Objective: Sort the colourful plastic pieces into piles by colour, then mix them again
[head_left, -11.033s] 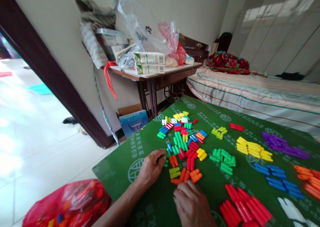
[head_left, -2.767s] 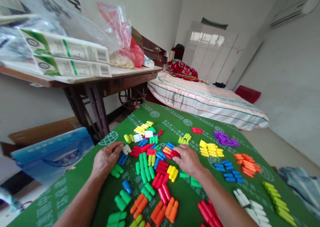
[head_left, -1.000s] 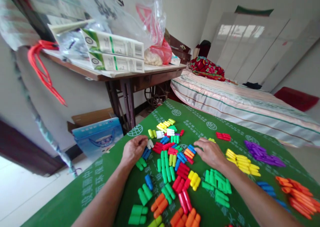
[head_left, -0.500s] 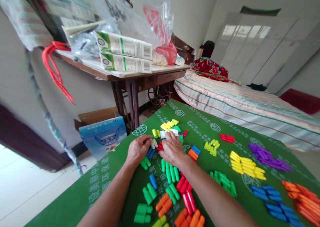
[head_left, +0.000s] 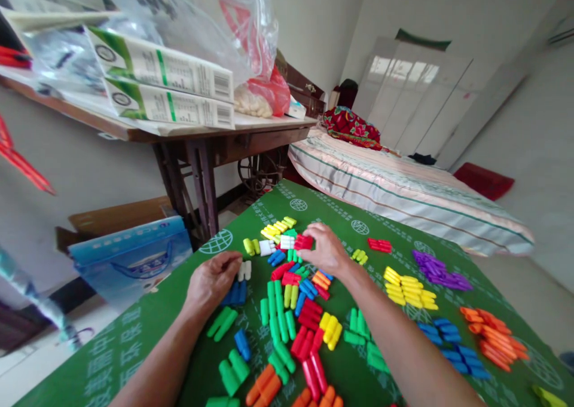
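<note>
The right hand (head_left: 329, 250) has its fingers narrow around a small red bundle (head_left: 304, 242), which is over the far part of the green table (head_left: 332, 208), just beside a white trio (head_left: 287, 241). I judge that the step in hand is the handling of this bundle; the next move calls for a light, steady pinch, because the neighbours lie very near. The left hand (head_left: 213, 281) has curled fingers next to a white pair (head_left: 245, 270); whether they grip it, I cannot tell. The pieces are short, smooth cylinders with rounded ends, apparently of plastic. Purple pieces (head_left: 439, 269) and orange pieces (head_left: 493, 338) lie in heaps at the right. The table surface looks flat and slightly glossy, with pale printed globes.
</note>
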A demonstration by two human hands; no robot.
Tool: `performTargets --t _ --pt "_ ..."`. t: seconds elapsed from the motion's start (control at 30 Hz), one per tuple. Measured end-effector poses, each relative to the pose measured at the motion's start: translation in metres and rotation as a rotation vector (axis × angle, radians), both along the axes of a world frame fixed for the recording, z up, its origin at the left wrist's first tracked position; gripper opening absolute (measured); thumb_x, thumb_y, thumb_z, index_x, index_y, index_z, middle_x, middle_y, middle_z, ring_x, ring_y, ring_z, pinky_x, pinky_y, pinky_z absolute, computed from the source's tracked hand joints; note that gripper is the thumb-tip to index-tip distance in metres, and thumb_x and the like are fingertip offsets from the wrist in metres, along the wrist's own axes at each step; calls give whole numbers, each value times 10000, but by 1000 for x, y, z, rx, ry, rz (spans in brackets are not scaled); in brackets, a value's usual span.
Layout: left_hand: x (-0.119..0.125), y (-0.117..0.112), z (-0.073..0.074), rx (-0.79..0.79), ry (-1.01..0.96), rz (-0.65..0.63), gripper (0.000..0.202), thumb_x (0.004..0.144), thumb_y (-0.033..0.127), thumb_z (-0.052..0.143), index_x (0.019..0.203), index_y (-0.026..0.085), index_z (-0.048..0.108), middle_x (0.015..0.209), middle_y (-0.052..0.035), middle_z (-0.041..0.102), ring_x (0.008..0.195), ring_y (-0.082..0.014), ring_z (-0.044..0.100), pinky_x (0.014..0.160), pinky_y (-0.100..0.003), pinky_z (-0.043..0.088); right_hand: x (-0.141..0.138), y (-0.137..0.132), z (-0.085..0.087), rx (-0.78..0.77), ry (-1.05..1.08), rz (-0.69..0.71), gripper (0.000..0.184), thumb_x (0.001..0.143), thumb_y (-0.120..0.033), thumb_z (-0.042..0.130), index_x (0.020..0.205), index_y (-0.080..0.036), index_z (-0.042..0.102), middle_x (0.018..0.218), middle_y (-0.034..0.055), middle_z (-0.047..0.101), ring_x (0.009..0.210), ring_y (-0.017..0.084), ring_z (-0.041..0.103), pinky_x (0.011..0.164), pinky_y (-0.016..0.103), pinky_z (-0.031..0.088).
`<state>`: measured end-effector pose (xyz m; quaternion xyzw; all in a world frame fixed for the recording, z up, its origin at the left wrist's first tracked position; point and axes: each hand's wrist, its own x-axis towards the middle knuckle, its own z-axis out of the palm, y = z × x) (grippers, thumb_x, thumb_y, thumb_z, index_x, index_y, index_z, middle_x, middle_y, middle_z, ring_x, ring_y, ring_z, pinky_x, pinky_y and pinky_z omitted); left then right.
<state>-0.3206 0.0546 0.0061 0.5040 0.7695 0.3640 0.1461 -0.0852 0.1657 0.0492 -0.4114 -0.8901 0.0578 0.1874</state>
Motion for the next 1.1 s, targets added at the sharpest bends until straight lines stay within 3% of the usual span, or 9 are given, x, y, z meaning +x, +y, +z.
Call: performTargets --t 0.1,0.23,0.33,0.43,0.63,0.8,0.93,1.1 --pt "0 0 -1 6 0 2 456 714 497 426 926 205 706 829 -11 738 768 -199 668 629 -222 481 67 46 4 -9 -79 -149 289 699 -281 731 958 -164 681 1033 85 602 1000 228 547 879 336 424" --pt "0 0 -2 -1 -9 11 458 708 501 433 928 202 702 815 -8 736 755 -197 666 639 -225 481 144 90 -6 -45 -170 -311 298 652 -218 758 941 -159 716 962 109 615 959 272 574 834 365 442" --pt "0 1 -1 -7 -5 7 472 707 510 427 928 197 703 838 -11 736 775 -199 667 657 -227 482 176 107 -17 -86 -217 -378 395 653 -252 769 1033 -163 712 943 112 623 894 262 601 780 350 458" --pt "1 1 1 -27 12 6 490 709 526 415 930 199 705 838 -13 735 784 -203 666 644 -229 477 189 115 -27 -121 -256 -414 450 657 -286 774 1086 -173 701 943 104 635 864 244 613 753 321 460" --pt "2 1 1 -12 -12 12 483 700 524 435 930 195 703 844 -15 736 794 -204 664 653 -225 482 197 116 -34 -131 -330 -488 456 705 -334 734 1139 -207 676 1060 85 635 974 228 604 814 287 445" --pt "4 0 -3 14 -14 14 448 710 500 446 920 202 706 831 -15 733 778 -201 658 678 -244 481 188 95 -23 -87 -387 -478 371 750 -273 677 1109 -183 673 1047 108 623 1001 259 583 833 321 436" --pt "4 0 -5 21 -36 11 451 713 502 447 922 198 707 792 -11 724 736 -194 648 656 -245 476 155 56 -8 -44 -391 -319 252 815 -251 606 1050 -190 674 1080 89 614 1044 235 542 875 304 411" --pt "7 -1 -3 34 -59 3 451 715 490 446 919 182 704 754 -8 710 696 -181 631 630 -237 465 92 -27 0 -7 -332 23 163 884 -276 530 900 -207 678 959 42 638 940 179 557 845 272 408"
